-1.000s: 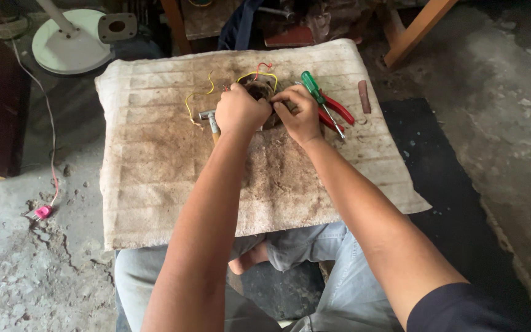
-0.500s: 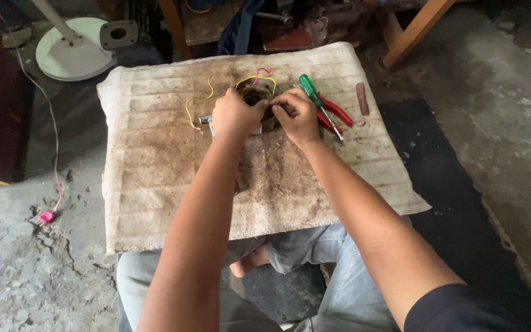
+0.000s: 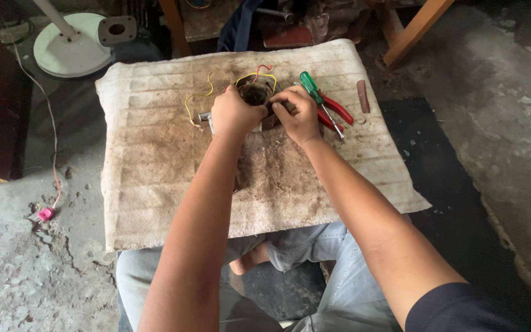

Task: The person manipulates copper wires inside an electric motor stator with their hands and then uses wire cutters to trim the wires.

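Fingers of L hand [image 3: 233,114] & R hand [image 3: 299,114] curled tight round small wired motor part [image 3: 255,93] on mat [image 3: 155,184].

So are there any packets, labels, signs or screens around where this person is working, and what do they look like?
None show. On the stained mat there are only tools, such as a green-handled screwdriver and red-handled pliers, plus the small wired part that the left hand and right hand hold.
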